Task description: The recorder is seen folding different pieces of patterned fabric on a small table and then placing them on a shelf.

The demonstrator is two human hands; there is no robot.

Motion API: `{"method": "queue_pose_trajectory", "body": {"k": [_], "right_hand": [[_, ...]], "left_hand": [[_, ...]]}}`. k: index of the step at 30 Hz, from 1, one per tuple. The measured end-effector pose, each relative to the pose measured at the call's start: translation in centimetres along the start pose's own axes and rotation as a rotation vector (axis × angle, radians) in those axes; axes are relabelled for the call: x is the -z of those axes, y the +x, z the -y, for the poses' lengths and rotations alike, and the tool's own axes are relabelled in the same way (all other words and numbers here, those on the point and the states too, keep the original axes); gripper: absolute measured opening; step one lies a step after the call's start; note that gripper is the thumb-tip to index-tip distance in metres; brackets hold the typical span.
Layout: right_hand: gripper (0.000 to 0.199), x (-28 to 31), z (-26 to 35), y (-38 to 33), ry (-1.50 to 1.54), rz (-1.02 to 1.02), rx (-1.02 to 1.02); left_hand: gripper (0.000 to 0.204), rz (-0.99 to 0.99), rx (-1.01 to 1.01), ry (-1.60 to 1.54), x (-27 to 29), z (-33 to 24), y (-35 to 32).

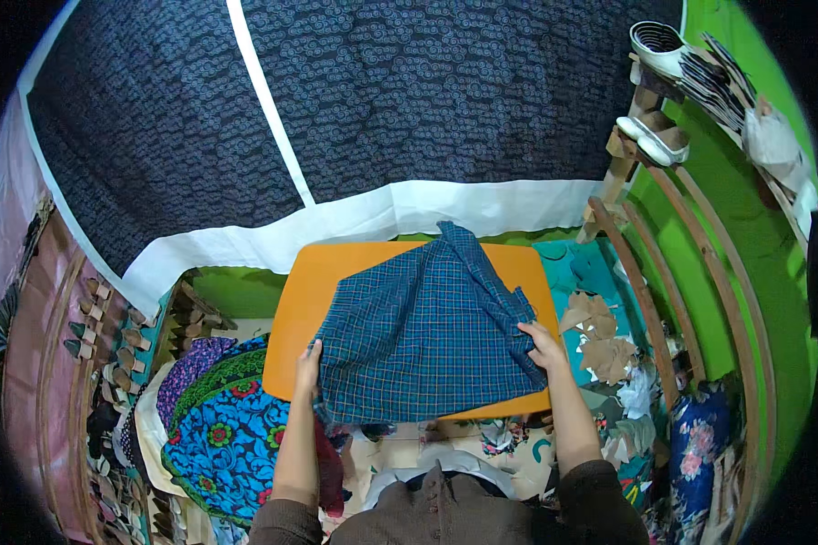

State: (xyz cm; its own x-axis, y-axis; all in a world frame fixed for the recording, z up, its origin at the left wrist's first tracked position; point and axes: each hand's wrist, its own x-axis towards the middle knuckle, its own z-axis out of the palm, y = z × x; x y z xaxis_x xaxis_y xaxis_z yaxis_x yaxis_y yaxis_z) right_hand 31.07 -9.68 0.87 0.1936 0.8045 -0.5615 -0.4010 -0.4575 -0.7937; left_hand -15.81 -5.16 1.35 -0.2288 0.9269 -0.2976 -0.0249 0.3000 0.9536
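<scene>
A piece of dark blue checked cloth (418, 336) is spread over the orange table (291, 309), its near edge hanging at the table's front. The far end of the cloth narrows to a folded, bunched tip, and a loose fold runs down its right side. My left hand (309, 371) grips the cloth's left edge, thumb on top. On the right, my right hand (543, 345) pinches the cloth near its right edge. The fingers under the cloth are partly hidden on both sides.
Folded printed fabrics (227, 427) are heaped left of the table. Wooden racks with shoe forms (127, 354) stand at far left. Brown cut pieces (600, 350) and scraps lie to the right, beside wooden rails (641, 291). White shoes (650, 141) sit higher up. A dark patterned curtain (445, 100) hangs behind.
</scene>
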Motion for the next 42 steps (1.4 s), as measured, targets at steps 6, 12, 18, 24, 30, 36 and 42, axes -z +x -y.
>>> {"method": "queue_pose_trajectory", "body": {"k": [6, 12, 18, 24, 30, 36, 42], "right_hand": [[0.032, 1.6, -1.7, -7.6, 0.275, 0.142, 0.405], [0.030, 2.1, -11.7, -16.4, 0.008, -0.054, 0.477], [0.024, 4.5, -21.5, -23.1, -0.246, -0.243, 0.238], [0.013, 2.5, -18.2, -29.7, 0.077, -0.116, 0.456], [0.030, 2.9, -13.4, -31.0, 0.474, -0.291, 0.684], [0.050, 3.1, -12.0, -32.3, 0.124, -0.675, 0.508], [0.042, 5.3, -14.7, -34.7, -0.029, 0.002, 0.569]], "left_hand": [[0.030, 0.109, -0.133, -0.180, 4.5, -0.6, -5.9], [0.021, 0.256, -0.049, -0.240, 11.4, 3.2, -14.0], [0.024, 0.282, 0.054, -0.048, 19.3, 10.0, -22.6], [0.023, 0.212, -0.093, 0.014, 23.6, 6.2, -26.1], [0.016, 0.151, -0.197, -0.400, 25.7, 4.4, -26.7], [0.019, 0.134, -0.224, -0.388, 28.0, 4.2, -26.1], [0.020, 0.154, -0.247, -0.505, 27.3, 5.1, -25.8]]}}
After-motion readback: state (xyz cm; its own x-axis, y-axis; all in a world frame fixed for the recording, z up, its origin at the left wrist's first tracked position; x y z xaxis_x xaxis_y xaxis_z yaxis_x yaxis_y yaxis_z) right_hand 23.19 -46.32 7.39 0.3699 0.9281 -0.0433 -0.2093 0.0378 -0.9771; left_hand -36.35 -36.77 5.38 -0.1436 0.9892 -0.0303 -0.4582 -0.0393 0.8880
